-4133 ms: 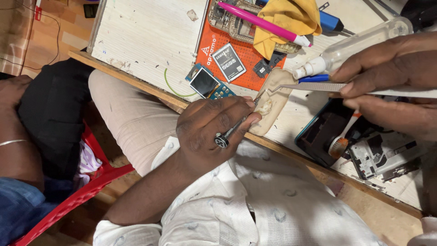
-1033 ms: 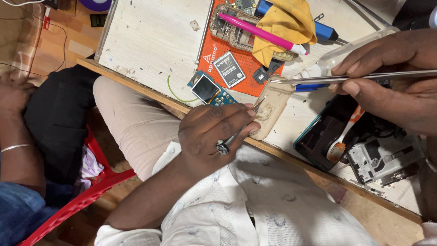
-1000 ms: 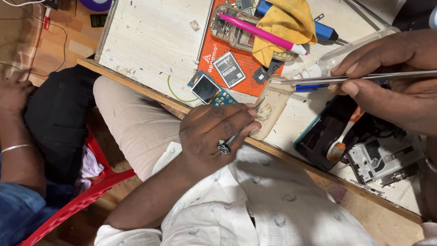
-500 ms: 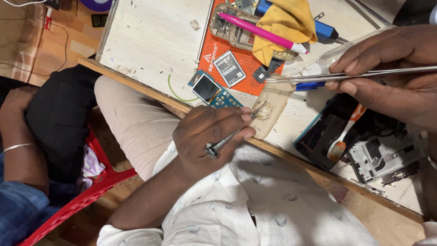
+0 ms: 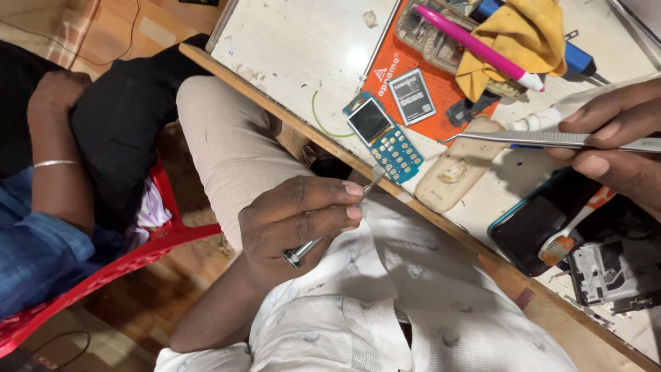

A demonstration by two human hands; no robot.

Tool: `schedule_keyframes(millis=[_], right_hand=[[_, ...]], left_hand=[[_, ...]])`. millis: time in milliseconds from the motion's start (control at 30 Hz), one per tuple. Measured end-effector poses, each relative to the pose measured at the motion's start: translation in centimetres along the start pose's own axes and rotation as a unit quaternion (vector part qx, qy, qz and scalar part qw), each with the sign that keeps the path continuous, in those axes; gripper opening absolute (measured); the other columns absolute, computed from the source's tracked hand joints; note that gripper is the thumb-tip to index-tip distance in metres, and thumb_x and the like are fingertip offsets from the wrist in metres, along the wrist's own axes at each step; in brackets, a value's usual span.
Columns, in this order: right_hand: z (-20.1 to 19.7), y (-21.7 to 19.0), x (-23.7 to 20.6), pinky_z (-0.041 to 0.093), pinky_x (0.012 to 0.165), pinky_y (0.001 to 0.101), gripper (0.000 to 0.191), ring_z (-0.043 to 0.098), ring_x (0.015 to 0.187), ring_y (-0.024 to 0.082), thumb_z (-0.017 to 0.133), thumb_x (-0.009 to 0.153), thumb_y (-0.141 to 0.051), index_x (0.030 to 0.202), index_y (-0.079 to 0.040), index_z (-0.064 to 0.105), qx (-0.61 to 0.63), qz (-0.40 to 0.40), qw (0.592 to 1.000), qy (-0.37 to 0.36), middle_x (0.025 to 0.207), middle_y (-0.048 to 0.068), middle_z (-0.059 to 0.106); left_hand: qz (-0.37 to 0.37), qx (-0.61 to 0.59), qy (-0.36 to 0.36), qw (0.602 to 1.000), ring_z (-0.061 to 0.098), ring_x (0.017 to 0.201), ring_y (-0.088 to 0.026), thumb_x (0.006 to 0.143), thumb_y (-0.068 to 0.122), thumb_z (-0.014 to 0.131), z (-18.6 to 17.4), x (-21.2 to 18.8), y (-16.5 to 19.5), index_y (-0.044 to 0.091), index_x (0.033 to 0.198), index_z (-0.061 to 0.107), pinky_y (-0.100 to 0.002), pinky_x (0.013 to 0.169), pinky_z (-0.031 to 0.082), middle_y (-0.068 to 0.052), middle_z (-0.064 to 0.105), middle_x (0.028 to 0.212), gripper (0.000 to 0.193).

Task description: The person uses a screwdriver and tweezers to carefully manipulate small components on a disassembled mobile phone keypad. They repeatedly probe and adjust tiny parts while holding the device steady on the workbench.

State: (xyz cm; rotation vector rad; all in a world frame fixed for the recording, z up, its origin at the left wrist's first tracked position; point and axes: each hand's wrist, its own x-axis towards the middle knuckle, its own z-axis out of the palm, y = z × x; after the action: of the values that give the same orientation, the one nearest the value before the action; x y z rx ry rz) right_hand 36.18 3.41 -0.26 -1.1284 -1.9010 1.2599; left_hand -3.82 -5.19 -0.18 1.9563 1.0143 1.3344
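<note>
**benchlurker:** Stood right behind him for this one. Closest to me, his left hand [image 5: 296, 220] was curled up over his lap, thumb and fingers pinching a thin metal screwdriver [image 5: 330, 222], tip aimed at the worktop [image 5: 289, 48] edge. It looked poised more than busy; the tip was just short of the little phone board [image 5: 385, 138], the one with the small screen and blue keypad, lying right at the near edge.

**solderjoe:** So the phone was already in bits?

**benchlurker:** Pretty much. Board was out and bare. Just beside it lay the beige back shell [image 5: 458, 172], empty, inside facing up. Further back, the battery [image 5: 411, 96] sat on an orange mat [image 5: 385, 69], well clear of the board. So I'd judge the strip-down done and the actual fixing still in hand. Nothing had gone back together.

**solderjoe:** What about his other hand?

**benchlurker:** His right hand [image 5: 613, 138] was out over the far right, fingers pressed on long steel tweezers [image 5: 551, 138], points reaching toward the shell. Couldn't tell if they gripped anything. Under it were a dark smartphone [image 5: 533, 224] with a toothbrush [image 5: 571, 231] on top, and another opened frame [image 5: 606, 272]. At the back, a pink pen [image 5: 475, 41] across a yellow cloth [image 5: 516, 34]. Someone else sat off to the left on a red chair [image 5: 103, 269], not involved.
</note>
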Motion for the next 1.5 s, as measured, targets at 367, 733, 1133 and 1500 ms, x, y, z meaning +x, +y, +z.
schedule_keyframes(millis=[367,733,1133,1500], right_hand=[[2.7,1.2,0.6,0.065,0.094,0.0433,0.028,0.075,0.103,0.028,0.062,0.097,-0.003,0.123,-0.003,0.053,0.233,0.101,0.967,0.015,0.12,0.022,0.065],[4.9,-1.7,1.5,0.066,0.089,0.0364,0.02,0.078,0.1,0.025,0.063,0.1,-0.008,0.115,0.005,0.058,0.026,0.059,0.998,-0.004,0.102,0.02,0.073],[6.1,-4.0,2.3,0.056,0.056,0.0253,0.022,0.068,0.062,0.013,0.074,0.095,-0.008,0.115,0.002,0.073,-0.117,0.154,0.981,0.011,0.094,0.014,0.08],[6.9,-5.1,2.8,0.061,0.081,0.0231,0.018,0.074,0.089,0.011,0.072,0.095,-0.002,0.112,0.003,0.071,-0.091,0.089,0.992,-0.002,0.101,0.013,0.078]], left_hand=[[0.015,-0.02,-0.022,0.999,0.074,0.116,-0.027,0.088,0.0,0.08,-0.8,-0.5,-1.8,0.004,0.103,0.076,-0.04,0.102,0.063,-0.012,0.075,0.116,0.016],[0.02,-0.044,-0.036,0.998,0.073,0.117,-0.027,0.087,0.003,0.082,-0.7,-0.3,-3.1,0.003,0.099,0.077,-0.042,0.103,0.062,-0.013,0.075,0.116,0.012],[0.001,-0.054,-0.046,0.997,0.071,0.122,-0.028,0.088,-0.01,0.074,-0.8,-0.7,-4.0,0.001,0.1,0.077,-0.041,0.107,0.061,-0.014,0.074,0.119,0.017],[-0.003,-0.058,-0.047,0.997,0.071,0.123,-0.027,0.088,-0.011,0.072,-0.7,-0.8,-4.2,0.002,0.101,0.076,-0.041,0.108,0.061,-0.014,0.074,0.12,0.019]])
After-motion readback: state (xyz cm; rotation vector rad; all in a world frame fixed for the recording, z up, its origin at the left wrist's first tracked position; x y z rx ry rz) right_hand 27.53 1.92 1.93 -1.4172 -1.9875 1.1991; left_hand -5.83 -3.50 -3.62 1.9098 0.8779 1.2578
